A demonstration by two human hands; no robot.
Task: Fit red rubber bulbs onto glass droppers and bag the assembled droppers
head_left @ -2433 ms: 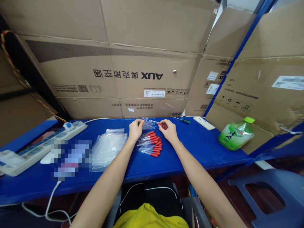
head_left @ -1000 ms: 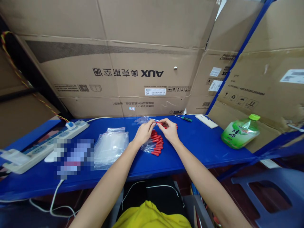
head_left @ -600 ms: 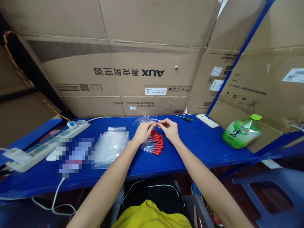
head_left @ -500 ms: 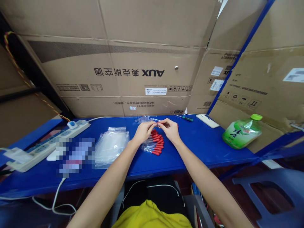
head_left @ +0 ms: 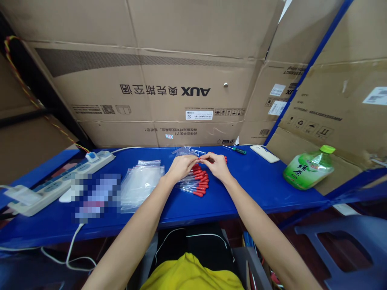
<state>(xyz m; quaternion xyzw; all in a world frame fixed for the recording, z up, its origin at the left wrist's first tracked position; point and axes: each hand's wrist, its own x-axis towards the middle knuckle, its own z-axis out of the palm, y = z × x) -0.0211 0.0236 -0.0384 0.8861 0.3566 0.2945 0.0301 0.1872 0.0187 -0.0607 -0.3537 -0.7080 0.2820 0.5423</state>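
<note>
My left hand and my right hand meet fingertip to fingertip above the blue table. A small red rubber bulb shows between the fingertips, pinched by my right hand. My left fingers are closed at its other side, apparently on the glass tube of the same dropper, which they mostly hide. Just below my hands lie several droppers, red bulbs to the right and clear tubes to the left. Loose clear glass tubes rest behind my left hand. More red bulbs peek out behind my right hand.
Clear zip bags are stacked to the left, near a power strip and a blurred phone. At the back right are a screwdriver and a white flat device. A green bottle stands far right. Cardboard walls the back.
Both hands have shifted slightly left, with the fingertips closer together around the red bulb. The bulbs behind my right hand show more. The things on the table stay in place.
</note>
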